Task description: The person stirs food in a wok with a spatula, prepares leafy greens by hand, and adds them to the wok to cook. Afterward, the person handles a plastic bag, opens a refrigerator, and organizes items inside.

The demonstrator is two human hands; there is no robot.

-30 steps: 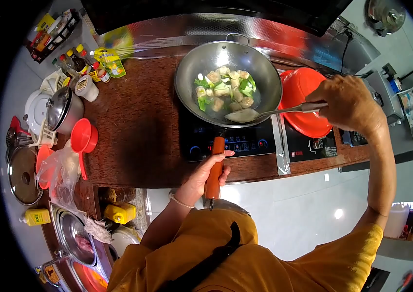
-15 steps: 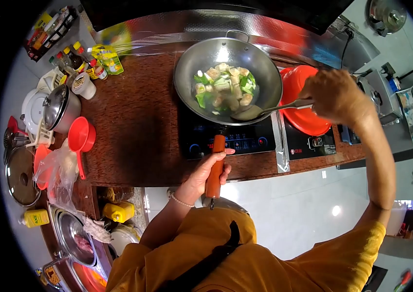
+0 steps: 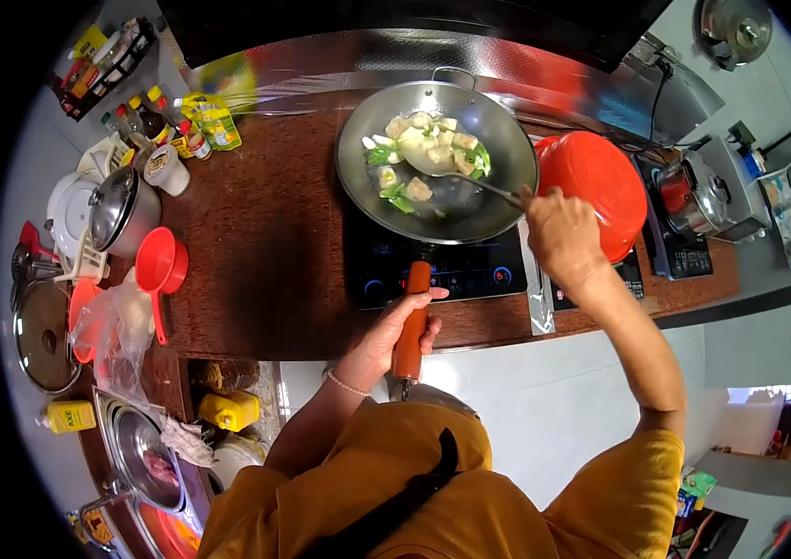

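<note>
A metal wok [image 3: 372, 191] sits on a black induction cooktop [image 3: 386, 275]. Light chunks and green leafy vegetables [image 3: 400, 191] lie in its middle. My left hand [image 3: 402, 326] is wrapped round the wok's wooden handle [image 3: 411, 340]. My right hand [image 3: 563, 233], closed at the wok's right rim, holds a metal spatula [image 3: 488, 186] by its handle. The spatula's head is among the food, with pieces on and around it.
Right of the wok stands a red basin [image 3: 596, 191]. Bottles [image 3: 148, 116], a lidded pot [image 3: 125, 212] and a red ladle-like scoop [image 3: 160, 261] line the left side. A sink basin [image 3: 139, 447] is at lower left. A glass-lidded pot [image 3: 694, 191] stands farther right.
My right hand has moved left and down toward the wok. The spatula's head has gone from the near rim into the food, pushing it toward the far side. My left hand stays put.
</note>
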